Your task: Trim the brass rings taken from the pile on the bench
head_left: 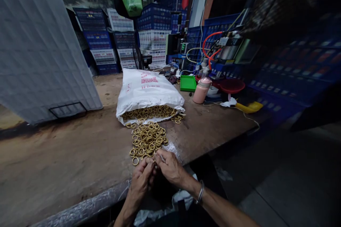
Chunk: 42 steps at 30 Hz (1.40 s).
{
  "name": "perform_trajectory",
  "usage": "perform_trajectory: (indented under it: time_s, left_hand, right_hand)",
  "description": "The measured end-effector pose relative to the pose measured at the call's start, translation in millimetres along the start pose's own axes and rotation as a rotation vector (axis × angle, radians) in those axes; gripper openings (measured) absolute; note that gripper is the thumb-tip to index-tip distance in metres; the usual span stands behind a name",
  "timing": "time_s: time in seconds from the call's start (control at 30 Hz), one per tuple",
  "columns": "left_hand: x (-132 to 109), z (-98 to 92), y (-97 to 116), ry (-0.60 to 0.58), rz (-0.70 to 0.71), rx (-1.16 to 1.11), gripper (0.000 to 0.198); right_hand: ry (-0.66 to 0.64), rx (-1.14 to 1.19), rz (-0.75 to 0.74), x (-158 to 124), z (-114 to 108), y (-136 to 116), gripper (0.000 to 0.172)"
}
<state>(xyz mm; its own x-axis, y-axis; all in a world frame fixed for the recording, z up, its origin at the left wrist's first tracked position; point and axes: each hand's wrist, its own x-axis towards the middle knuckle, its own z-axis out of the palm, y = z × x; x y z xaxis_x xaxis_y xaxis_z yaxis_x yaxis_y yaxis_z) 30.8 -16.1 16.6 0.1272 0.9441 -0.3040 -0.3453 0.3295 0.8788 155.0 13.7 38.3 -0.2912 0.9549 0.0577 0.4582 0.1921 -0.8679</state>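
A white sack (pixel 146 90) lies on the worn wooden bench (pixel 66 156) with its mouth toward me, spilling several brass rings (pixel 147 138) into a heap. Both my hands meet at the bench's near edge, just below that heap. My left hand (pixel 142 181) has its fingers pinched together, apparently on a ring, though the thing is too small to name. My right hand (pixel 169 166), with a bracelet on its wrist, is closed on a thin pale rod or wire whose tip shows between the fingers. The fingertips of both hands touch.
A pink bottle (pixel 201 90), green tray (pixel 188 83), red bowl (pixel 231 86) and yellow scoop (pixel 249 107) stand at the bench's right end beside a machine with red hoses (pixel 226 48). A grey panel (pixel 39 53) leans at left. Stacked blue and white crates (pixel 125 39) fill the back.
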Motion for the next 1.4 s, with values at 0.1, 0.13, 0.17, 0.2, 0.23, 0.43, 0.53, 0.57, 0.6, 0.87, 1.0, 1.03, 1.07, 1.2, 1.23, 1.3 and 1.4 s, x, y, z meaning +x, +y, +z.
perform_trajectory:
  time_s: [0.1,0.13,0.17,0.2,0.23,0.43,0.53,0.57,0.6,0.87,1.0,1.03,1.07,1.2,1.23,1.3,1.4]
  left_hand:
    - [-2.1,-0.4,0.0,-0.042,-0.009,-0.063,0.033]
    - [-2.7,0.0,0.0,-0.041,-0.02,-0.079,0.032]
    - [-3.0,0.7,0.2,-0.033,-0.031,-0.092,0.032]
    - [-3.1,1.6,0.6,-0.019,-0.039,-0.102,0.033]
    - [-3.1,2.5,1.0,-0.003,-0.042,-0.11,0.034]
    - [0.5,4.6,0.3,0.037,-0.032,-0.136,0.037]
    - [3.2,2.1,-2.3,0.067,-0.053,-0.11,0.041]
    - [3.7,1.6,-2.7,0.075,-0.055,-0.101,0.041]
    - [3.8,1.4,-2.7,0.083,-0.051,-0.092,0.041]
    - [2.3,3.9,-1.5,0.094,0.031,-0.007,0.037]
    - [0.6,2.4,-3.4,0.078,0.024,0.063,0.036]
    - [-0.9,2.6,-3.1,0.071,0.016,0.08,0.037]
    - [-2.9,2.9,-2.5,0.061,0.007,0.088,0.038]
    - [-12.3,4.4,-2.0,-0.007,-0.071,0.014,0.033]
    - [-13.8,4.4,-2.8,-0.017,-0.095,-0.023,0.032]
    - [-14.9,4.1,-4.8,-0.027,-0.125,-0.09,0.031]
    - [-12.8,3.0,-6.0,-0.008,-0.091,-0.163,0.032]
  right_hand:
    - [0.002,-0.035,0.006,2.5,-0.4,5.5,0.023]
    - [0.01,-0.072,0.01,2.9,-0.6,8.4,0.02]
    - [0.016,-0.123,0.009,2.7,-0.7,11.6,0.016]
    - [0.013,-0.184,0.003,2.0,-0.6,14.8,0.015]
    - [-0.003,-0.249,-0.008,0.7,-0.2,17.7,0.017]
    - [-0.134,-0.518,-0.072,-7.4,4.4,19.0,0.026]
    - [-0.134,-0.54,-0.079,-7.5,5.2,15.7,0.024]
    - [-0.127,-0.541,-0.079,-7.2,5.1,15.2,0.024]
    - [-0.118,-0.542,-0.081,-7.0,4.9,15.1,0.024]
    - [-0.09,-0.568,-0.095,-7.5,4.0,13.3,0.024]
    - [-0.103,-0.586,-0.077,-7.8,5.0,13.4,0.022]
    - [-0.098,-0.594,-0.066,-7.1,4.6,14.7,0.022]
    - [-0.091,-0.602,-0.052,-5.8,3.7,16.7,0.023]
    - [0.004,-0.629,0.044,4.7,-6.9,30.1,0.028]
    - [0.036,-0.632,0.06,8.2,-10.4,33.5,0.03]
    - [0.092,-0.625,0.07,15.3,-15.9,38.3,0.029]
    - [0.141,-0.598,0.068,25.5,-17.7,39.5,0.023]
